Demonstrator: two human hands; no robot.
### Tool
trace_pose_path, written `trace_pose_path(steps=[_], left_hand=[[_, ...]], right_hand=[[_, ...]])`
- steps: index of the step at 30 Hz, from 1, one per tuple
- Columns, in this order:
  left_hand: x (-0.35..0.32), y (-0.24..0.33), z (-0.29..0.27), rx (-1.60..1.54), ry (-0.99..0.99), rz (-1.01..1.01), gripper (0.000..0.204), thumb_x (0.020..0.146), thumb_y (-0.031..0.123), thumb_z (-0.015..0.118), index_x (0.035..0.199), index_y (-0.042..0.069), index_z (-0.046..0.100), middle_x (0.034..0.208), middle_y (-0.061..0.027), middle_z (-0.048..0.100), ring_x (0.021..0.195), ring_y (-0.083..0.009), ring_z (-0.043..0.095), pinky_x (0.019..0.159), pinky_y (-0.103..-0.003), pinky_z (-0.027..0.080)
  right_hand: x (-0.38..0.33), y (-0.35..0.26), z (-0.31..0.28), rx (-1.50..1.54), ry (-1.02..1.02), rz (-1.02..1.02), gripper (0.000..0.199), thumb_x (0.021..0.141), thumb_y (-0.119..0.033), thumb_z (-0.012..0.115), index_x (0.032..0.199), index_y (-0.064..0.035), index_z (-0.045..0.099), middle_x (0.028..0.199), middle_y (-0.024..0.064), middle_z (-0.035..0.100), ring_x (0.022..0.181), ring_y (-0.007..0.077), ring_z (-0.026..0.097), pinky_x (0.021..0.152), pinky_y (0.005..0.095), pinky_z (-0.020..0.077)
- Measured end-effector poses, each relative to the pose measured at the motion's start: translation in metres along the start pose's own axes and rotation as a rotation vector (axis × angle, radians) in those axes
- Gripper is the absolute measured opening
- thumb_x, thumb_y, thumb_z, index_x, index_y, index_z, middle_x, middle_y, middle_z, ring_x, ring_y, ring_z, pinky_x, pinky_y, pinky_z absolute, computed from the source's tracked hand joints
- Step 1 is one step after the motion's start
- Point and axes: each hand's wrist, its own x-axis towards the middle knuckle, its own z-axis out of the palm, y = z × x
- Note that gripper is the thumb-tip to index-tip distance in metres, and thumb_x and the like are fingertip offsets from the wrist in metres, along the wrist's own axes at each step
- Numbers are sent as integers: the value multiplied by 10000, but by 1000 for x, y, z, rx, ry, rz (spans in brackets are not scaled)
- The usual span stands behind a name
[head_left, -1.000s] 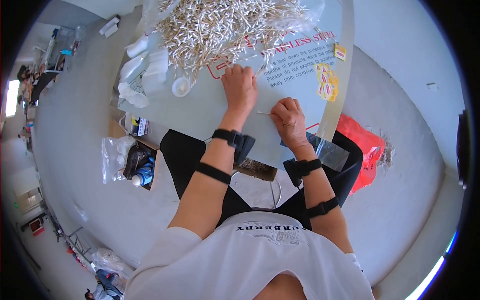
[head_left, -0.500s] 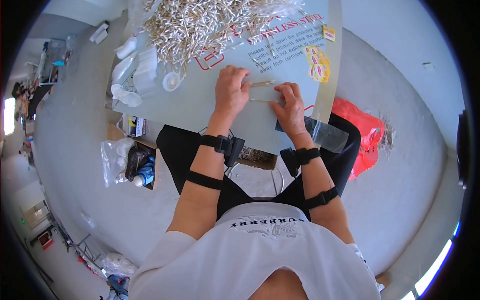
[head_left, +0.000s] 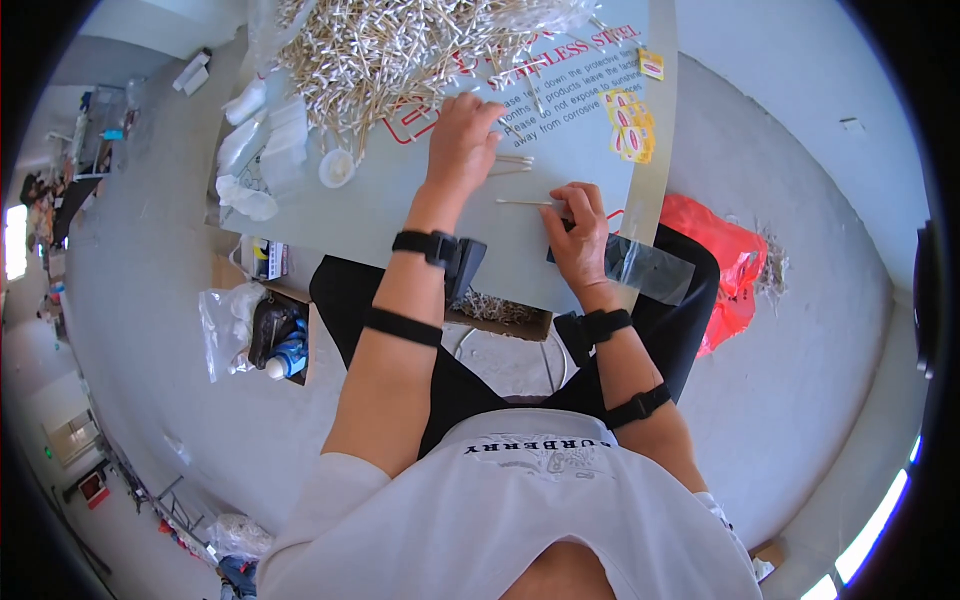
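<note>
A big heap of cotton swabs (head_left: 385, 60) with white tips covers the far left of the table. At its near right edge is my left hand (head_left: 462, 140), palm down, fingers bent and thumb apart from them, with nothing visible in its grasp. A few loose swabs (head_left: 512, 165) lie on the tabletop just right of that wrist. Nearer to me, my right hand (head_left: 582, 240) has thumb and fingers closed at the right end of a single cotton swab (head_left: 520, 203). That swab points left, and its far end is hidden by the fingertips.
Small yellow packets (head_left: 630, 128) lie at the table's right side. A small white round container (head_left: 337, 168) and clear plastic bags (head_left: 285, 140) sit left of the heap. Dark film (head_left: 650, 270) hangs over the near edge. A cardboard box of swabs (head_left: 500, 313) is below; a red bag (head_left: 715, 260) stands right.
My left hand has moved away from me toward the heap, uncovering the loose swabs beside it. My right hand has come slightly nearer to me, staying at the single swab.
</note>
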Motion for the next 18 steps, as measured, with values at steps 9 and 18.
trace_pose_path(steps=[9,18], left_hand=[[1,-9,-21,-238,-291,-289,66,808,64,621,808,30,564,717,-134,600,680,-297,586,627,-389,461],[-92,43,-73,-409,-464,-333,72,817,63,626,825,-5,604,677,-144,592,632,-286,593,632,-369,480]], right_hand=[[-7,15,3,108,73,13,132,807,32,606,931,-2,576,1019,74,539,724,140,531,650,247,469],[-3,4,-3,95,22,35,224,733,14,633,947,-24,582,1035,126,559,812,266,585,729,342,501]])
